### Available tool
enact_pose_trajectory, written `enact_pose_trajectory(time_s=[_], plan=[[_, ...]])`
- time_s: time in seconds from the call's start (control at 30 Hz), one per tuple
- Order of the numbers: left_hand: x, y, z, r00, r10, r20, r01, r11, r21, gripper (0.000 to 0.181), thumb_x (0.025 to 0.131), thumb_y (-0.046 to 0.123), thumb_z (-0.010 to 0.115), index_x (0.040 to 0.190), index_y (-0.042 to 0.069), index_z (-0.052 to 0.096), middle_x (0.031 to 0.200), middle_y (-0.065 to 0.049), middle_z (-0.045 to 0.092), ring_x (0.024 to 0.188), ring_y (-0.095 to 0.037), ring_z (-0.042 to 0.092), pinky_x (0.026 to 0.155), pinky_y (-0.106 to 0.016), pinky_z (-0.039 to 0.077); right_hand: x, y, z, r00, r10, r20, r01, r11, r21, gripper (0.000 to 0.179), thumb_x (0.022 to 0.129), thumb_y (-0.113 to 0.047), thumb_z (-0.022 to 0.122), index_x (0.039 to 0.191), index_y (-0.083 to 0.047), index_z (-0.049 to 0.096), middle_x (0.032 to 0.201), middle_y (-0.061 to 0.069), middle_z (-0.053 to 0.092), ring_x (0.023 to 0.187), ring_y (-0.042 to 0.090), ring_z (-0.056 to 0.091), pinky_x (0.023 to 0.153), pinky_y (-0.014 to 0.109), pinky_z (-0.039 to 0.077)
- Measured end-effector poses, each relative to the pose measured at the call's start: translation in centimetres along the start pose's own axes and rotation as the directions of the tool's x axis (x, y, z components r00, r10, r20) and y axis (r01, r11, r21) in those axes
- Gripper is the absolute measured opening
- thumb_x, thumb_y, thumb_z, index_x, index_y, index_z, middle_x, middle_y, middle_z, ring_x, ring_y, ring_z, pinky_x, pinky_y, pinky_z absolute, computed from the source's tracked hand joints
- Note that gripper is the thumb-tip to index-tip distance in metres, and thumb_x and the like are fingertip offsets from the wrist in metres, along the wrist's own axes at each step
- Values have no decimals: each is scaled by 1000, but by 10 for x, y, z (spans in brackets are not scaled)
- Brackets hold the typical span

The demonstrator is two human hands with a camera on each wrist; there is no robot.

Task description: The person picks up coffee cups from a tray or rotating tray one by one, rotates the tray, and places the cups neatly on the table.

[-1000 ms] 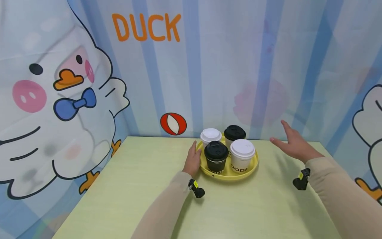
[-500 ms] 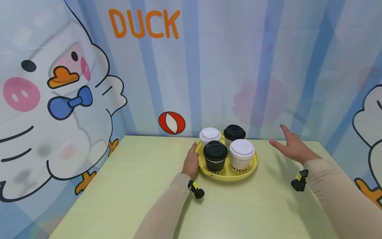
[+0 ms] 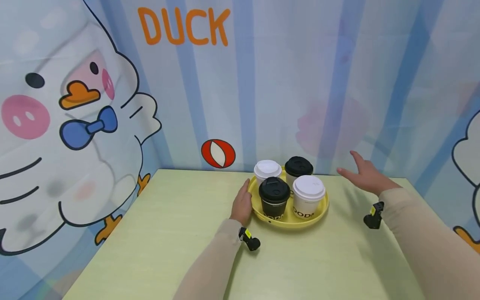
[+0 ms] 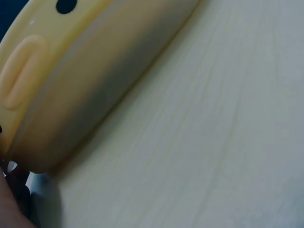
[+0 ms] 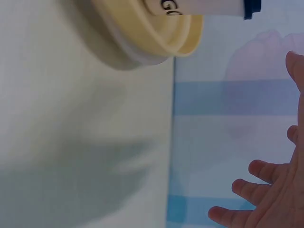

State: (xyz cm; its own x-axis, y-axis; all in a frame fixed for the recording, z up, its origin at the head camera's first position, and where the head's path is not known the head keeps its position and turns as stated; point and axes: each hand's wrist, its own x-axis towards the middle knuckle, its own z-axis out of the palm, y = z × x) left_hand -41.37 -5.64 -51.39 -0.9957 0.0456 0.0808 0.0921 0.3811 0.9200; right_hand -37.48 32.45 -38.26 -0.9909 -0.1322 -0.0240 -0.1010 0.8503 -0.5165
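A round yellow tray (image 3: 258, 211) rests on the table with several lidded paper cups on it. In front stand a black cup with a black lid (image 3: 275, 190) and a white cup with a white lid (image 3: 309, 188). Behind them are a white-lidded cup (image 3: 268, 168) and a black-lidded one (image 3: 298, 166), both partly hidden. My left hand (image 3: 241, 204) touches the tray's left edge, its fingers extended along the side; the left wrist view shows little of that hand. My right hand (image 3: 367, 177) hovers right of the tray, fingers spread, apart from it and holding nothing.
The pale yellow-green table (image 3: 180, 225) ends at a blue striped backdrop (image 3: 277, 83) just behind the tray. Duck drawings cover the cloth on both sides. Each wrist carries a small black camera (image 3: 250, 239).
My right hand has shifted very slightly toward the tray. My left hand stays at the tray's edge, and the tray and cups keep their arrangement; the head view has shifted a little.
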Motion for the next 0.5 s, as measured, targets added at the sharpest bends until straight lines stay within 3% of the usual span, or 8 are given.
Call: enact_pose_trajectory(time_s=[0.27,0.5], plan=[[4,-2,0,1000,7,-5,-7,1000,-11,61,100,20,26,161,20,29,164,3,31,151,-21,26,123,-44,21,28,-47,-30,999,-37,-32,36,999,-17,99,101,-62,43,160,-2,-10,161,38,2,145,59,7,112,75,15],[3,-3,2,1000,-3,-24,2,1000,-16,62,99,19,27,160,18,32,163,2,34,151,-23,28,123,-45,22,48,-80,-24,997,-69,-39,69,998,1,103,97,-61,52,162,-4,-4,163,33,7,147,55,11,113,72,18]])
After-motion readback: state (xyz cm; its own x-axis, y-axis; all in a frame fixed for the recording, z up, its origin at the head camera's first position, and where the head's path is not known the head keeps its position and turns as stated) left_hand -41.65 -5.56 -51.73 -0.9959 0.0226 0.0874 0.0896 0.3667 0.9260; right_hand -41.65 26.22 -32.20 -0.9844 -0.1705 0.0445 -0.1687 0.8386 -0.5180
